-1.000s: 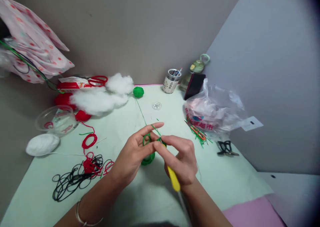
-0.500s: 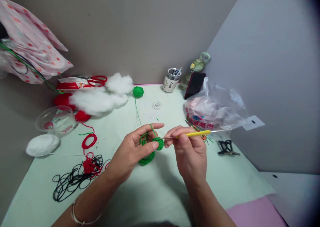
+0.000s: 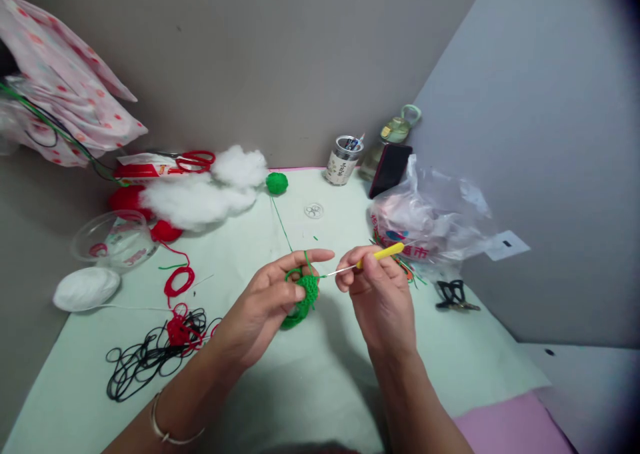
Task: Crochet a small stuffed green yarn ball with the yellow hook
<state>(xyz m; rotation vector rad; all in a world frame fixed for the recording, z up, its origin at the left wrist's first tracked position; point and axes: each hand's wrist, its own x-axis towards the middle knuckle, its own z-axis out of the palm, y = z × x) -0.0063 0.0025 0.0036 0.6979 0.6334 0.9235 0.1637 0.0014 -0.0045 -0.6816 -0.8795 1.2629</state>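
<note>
My left hand point(image 3: 267, 304) pinches a small green crochet piece point(image 3: 303, 299) between thumb and fingers, its forefinger stretched out with the green yarn strand point(image 3: 283, 222) running over it. That strand leads back to a green yarn ball point(image 3: 277, 183) near the wall. My right hand point(image 3: 381, 294) is closed on a crochet hook with a yellow handle point(image 3: 383, 253). The hook's thin metal shaft points left and its tip meets the green piece.
On the pale green table point(image 3: 310, 387) lie a black and red cord tangle point(image 3: 155, 347), a white yarn ball point(image 3: 86, 289), a clear bowl point(image 3: 110, 239), white stuffing point(image 3: 200, 194), red scissors point(image 3: 195, 161), a tin point(image 3: 343, 161), a phone point(image 3: 390, 169), a plastic bag point(image 3: 430, 221) and a black clip point(image 3: 453, 295).
My right hand turned the hook from pointing down toward me to lying level, handle to the right. The hook then tilted upward and drew a little away from the green piece.
</note>
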